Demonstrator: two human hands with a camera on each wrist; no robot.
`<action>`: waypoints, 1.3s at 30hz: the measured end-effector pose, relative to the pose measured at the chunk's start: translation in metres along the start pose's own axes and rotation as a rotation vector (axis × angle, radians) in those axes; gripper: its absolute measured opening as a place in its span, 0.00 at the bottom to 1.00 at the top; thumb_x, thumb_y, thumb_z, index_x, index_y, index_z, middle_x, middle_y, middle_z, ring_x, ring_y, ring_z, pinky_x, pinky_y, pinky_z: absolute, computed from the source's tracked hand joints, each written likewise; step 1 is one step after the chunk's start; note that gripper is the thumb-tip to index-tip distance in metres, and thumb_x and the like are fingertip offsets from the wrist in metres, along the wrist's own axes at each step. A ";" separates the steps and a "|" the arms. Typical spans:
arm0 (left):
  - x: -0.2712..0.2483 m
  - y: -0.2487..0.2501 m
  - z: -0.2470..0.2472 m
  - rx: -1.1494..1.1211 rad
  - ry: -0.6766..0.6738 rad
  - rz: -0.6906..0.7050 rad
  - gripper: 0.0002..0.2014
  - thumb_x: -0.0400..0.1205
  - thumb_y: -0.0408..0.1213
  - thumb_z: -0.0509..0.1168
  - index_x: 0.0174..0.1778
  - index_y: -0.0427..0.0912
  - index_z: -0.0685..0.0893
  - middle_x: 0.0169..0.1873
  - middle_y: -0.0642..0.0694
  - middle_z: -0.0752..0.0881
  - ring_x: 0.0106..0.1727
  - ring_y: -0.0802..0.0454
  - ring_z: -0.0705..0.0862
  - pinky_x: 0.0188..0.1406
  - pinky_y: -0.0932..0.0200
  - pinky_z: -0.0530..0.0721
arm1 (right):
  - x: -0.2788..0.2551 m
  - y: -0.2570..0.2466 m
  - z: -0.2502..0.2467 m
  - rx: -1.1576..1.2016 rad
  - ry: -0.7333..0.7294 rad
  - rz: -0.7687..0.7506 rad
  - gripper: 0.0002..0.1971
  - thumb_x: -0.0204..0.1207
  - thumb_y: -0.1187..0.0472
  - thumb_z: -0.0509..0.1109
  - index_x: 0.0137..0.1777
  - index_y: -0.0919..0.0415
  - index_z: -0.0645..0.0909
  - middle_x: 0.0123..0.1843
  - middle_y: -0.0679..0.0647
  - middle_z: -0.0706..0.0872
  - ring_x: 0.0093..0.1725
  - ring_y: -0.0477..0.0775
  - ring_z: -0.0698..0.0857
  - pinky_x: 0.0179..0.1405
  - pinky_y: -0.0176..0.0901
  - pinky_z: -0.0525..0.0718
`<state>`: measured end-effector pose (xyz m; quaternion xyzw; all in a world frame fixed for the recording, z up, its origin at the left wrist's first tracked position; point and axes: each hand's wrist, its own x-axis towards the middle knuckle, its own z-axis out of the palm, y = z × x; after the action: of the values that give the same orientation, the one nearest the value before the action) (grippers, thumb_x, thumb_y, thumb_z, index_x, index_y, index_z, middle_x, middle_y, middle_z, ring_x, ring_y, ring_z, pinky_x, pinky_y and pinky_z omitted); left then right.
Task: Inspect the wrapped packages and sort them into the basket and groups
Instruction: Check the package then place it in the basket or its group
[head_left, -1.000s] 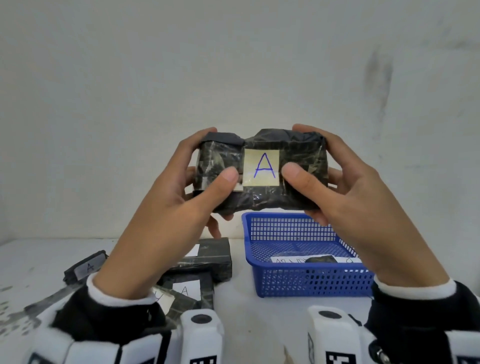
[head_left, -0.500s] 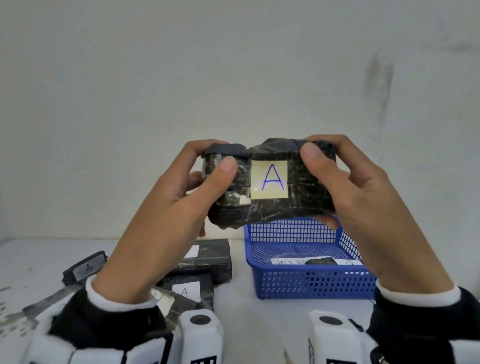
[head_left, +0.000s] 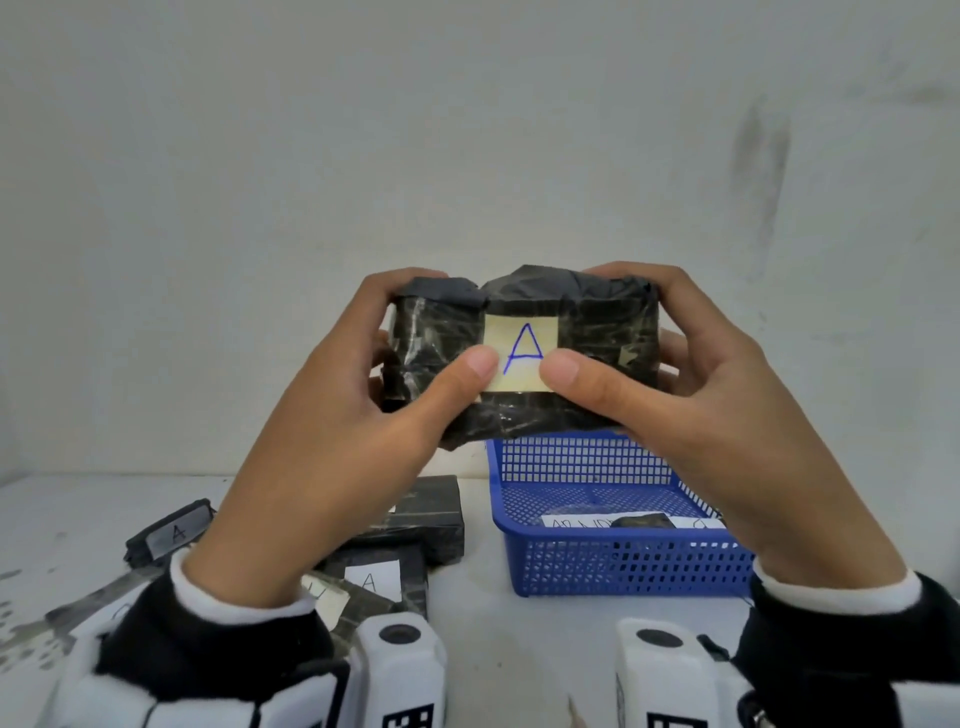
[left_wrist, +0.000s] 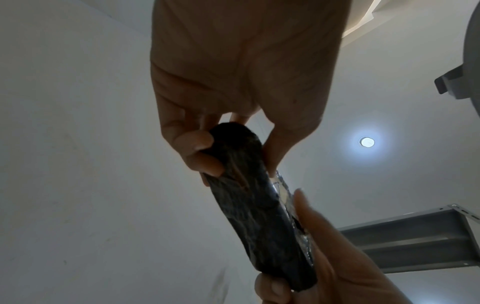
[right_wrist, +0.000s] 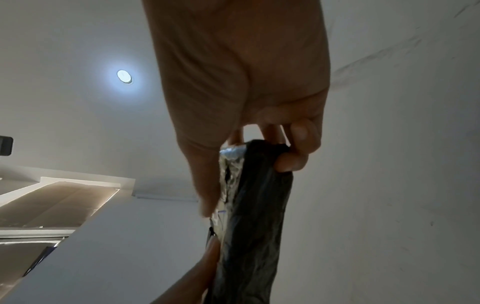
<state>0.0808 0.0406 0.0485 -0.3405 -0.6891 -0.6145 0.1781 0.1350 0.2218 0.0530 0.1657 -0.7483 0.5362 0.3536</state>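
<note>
A black wrapped package (head_left: 587, 332) with a pale label marked "A" is held up in front of the wall, above the table. My left hand (head_left: 363, 395) grips its left end and my right hand (head_left: 691, 384) grips its right end, both thumbs pressing beside the letter. The left wrist view shows the package (left_wrist: 254, 205) edge-on, pinched by my left hand (left_wrist: 226, 148). In the right wrist view the package (right_wrist: 257, 205) is held by my right hand (right_wrist: 259, 144). A blue basket (head_left: 613, 551) stands on the table below, right of centre.
Several black packages lie on the table at the left, one (head_left: 171, 535) labelled "A", another (head_left: 384, 582) also "A", and a larger one (head_left: 421, 519) behind. The basket holds a white paper (head_left: 582, 522) and a dark item (head_left: 641, 519). A white wall rises behind.
Both hands have lowered the package slightly and shifted their grip; the thumbs moved inward and now flank the letter on the label.
</note>
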 end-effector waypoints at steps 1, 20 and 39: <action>0.000 0.000 0.000 0.001 0.000 -0.004 0.20 0.67 0.57 0.69 0.56 0.68 0.79 0.34 0.62 0.88 0.23 0.64 0.81 0.23 0.75 0.74 | 0.000 0.000 0.001 -0.002 0.012 -0.015 0.23 0.56 0.48 0.82 0.53 0.44 0.83 0.45 0.48 0.93 0.42 0.48 0.93 0.43 0.39 0.91; 0.001 0.000 0.003 0.081 0.069 -0.079 0.21 0.68 0.68 0.60 0.52 0.64 0.81 0.40 0.61 0.88 0.21 0.61 0.83 0.30 0.64 0.76 | 0.002 -0.004 0.002 0.045 0.076 0.083 0.27 0.68 0.43 0.70 0.68 0.45 0.77 0.47 0.48 0.93 0.32 0.43 0.88 0.28 0.30 0.80; 0.001 -0.002 0.001 0.009 -0.037 -0.051 0.44 0.60 0.57 0.73 0.74 0.79 0.64 0.48 0.59 0.90 0.32 0.52 0.90 0.32 0.75 0.82 | 0.000 0.000 -0.012 -0.027 -0.065 0.077 0.37 0.64 0.56 0.78 0.74 0.33 0.74 0.48 0.49 0.92 0.28 0.47 0.85 0.34 0.41 0.88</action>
<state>0.0787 0.0413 0.0472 -0.3331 -0.7034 -0.6095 0.1512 0.1391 0.2329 0.0549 0.1492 -0.7723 0.5337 0.3105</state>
